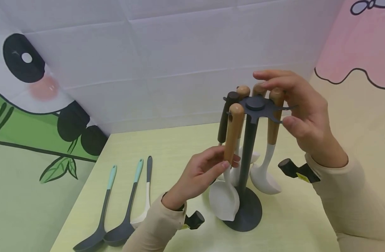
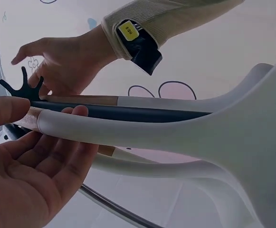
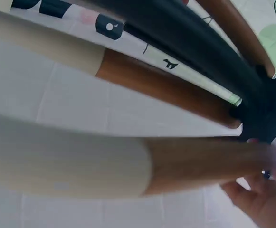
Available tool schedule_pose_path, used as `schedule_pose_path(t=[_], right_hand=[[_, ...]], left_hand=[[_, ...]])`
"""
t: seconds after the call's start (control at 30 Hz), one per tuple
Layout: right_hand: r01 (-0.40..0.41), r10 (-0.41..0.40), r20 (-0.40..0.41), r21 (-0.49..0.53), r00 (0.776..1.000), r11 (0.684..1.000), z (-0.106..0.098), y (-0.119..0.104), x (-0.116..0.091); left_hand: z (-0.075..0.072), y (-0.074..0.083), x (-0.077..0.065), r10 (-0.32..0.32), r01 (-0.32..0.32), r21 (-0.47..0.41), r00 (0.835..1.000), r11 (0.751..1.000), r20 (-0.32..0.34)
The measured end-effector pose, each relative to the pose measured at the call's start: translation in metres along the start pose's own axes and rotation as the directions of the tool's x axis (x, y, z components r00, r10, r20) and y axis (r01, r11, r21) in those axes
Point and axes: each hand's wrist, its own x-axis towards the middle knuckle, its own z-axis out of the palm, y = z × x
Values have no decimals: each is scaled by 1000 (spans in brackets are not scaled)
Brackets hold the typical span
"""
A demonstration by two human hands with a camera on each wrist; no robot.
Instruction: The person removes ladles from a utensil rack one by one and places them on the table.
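Observation:
My left hand (image 1: 205,171) pinches the wooden handle of a white spatula (image 1: 224,201) low down, by its white neck. The handle's top end is close to a hook of the black utensil rack (image 1: 250,150). My right hand (image 1: 306,108) is around the rack's top right side, thumb at a hook and two fingers stretched over the handle tops. Beside that hand hangs a white ladle (image 1: 266,178) with a wooden handle. In the right wrist view a wooden handle (image 3: 199,164) runs close to the right hand's fingers.
Behind the spatula, more utensils hang from the rack, one with a dark handle (image 1: 227,119). On the table at left lie a mint-handled turner (image 1: 105,210), a mint-handled ladle (image 1: 129,210) and a grey-handled white utensil (image 1: 148,189). A white cloth wall (image 1: 180,70) stands behind.

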Motion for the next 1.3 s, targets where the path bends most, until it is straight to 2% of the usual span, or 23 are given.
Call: schedule_pose_path(t=[0.1,0.2,0.33,0.47,0.77,1.3], right_hand=[[18,-23,-49,-95,999,995,9,-7,-1],[9,-25,-76,-204,997,979,16,-13,0],[-17,-19,-94,-361,995,932,21,-18,1],[-41,-8,-107,-451,994,892,22,-19,0],[-56,-20,-141,-512,990,857,25,-17,1],[-51,-21,-139,-490,990,870,36,-26,-4]], left_hand=[[1,-5,0,2,-2,-47,1000,999,5],[2,-9,1,3,-3,-48,1000,999,7],[3,-10,1,6,-5,-37,1000,999,8],[3,-10,2,3,-3,-31,1000,1000,8],[4,-11,3,1,-1,-10,1000,1000,0],[3,-2,-8,21,-21,-4,1000,1000,17]])
